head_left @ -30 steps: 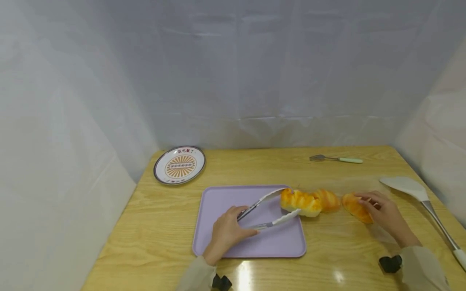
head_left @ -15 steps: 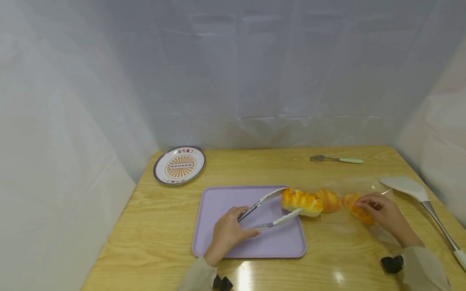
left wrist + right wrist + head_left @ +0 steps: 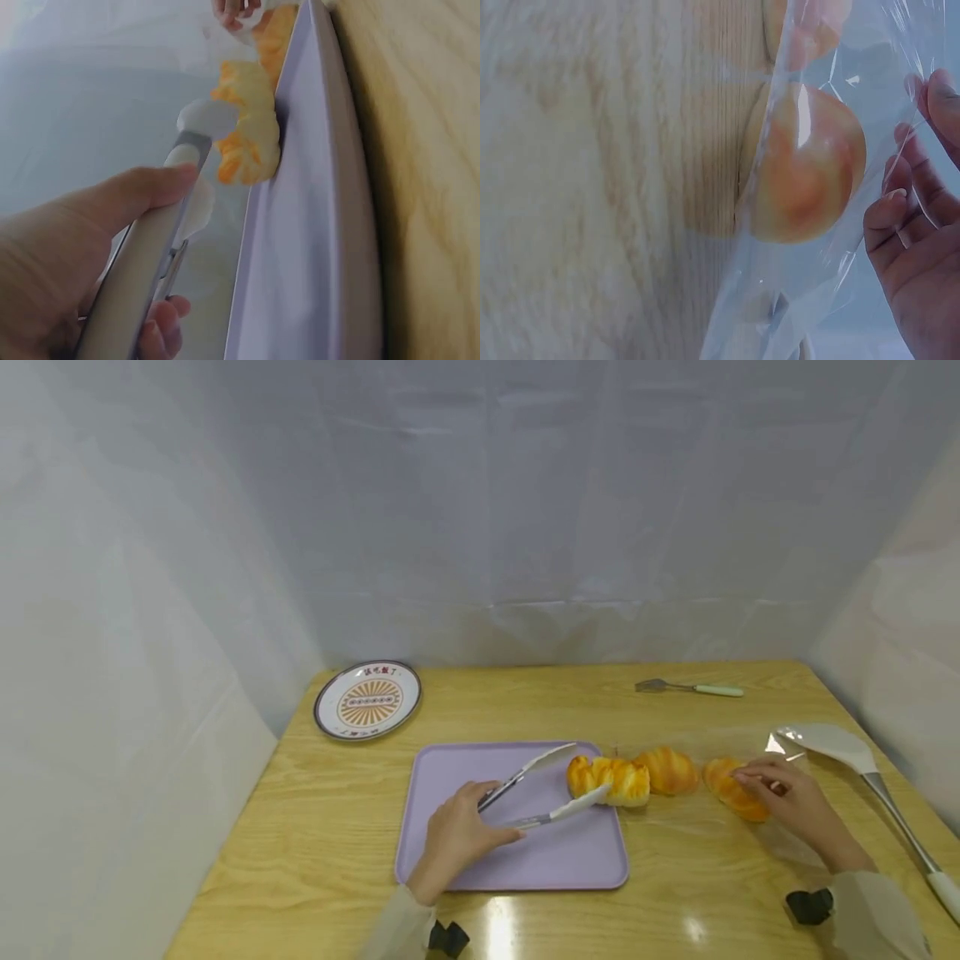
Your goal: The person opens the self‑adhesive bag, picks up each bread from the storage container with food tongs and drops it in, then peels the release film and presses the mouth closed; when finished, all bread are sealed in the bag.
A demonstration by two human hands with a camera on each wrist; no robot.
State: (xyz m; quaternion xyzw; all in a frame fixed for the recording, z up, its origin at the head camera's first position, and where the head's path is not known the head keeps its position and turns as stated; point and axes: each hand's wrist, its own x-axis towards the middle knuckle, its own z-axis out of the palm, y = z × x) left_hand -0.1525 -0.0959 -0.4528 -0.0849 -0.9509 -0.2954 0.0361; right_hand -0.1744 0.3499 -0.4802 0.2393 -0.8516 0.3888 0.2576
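My left hand (image 3: 459, 833) grips metal tongs (image 3: 135, 277) with white tips over the purple tray (image 3: 510, 870). The tongs are spread, with their tips on either side of the near end of a ridged bread roll (image 3: 622, 781). That roll lies across the tray's right edge. Right of it are a second bread (image 3: 667, 772) and a third bread (image 3: 731, 789), on the table side. My right hand (image 3: 787, 793) pinches a clear plastic bag (image 3: 780, 277) between thumb and fingers. In the right wrist view the bag's film covers the rounded bread (image 3: 810, 165).
A patterned plate (image 3: 368, 700) stands at the back left of the wooden table (image 3: 292, 827). A fork with a pale green handle (image 3: 716, 690) lies at the back right. Along the right edge lies a large white-headed ladle or turner (image 3: 836, 747) with a metal shaft.
My left hand and the tongs have moved slightly left, and the ridged roll has shifted left with them, further over the tray. My right hand has stayed nearly still, while the bag's far corner has lifted.
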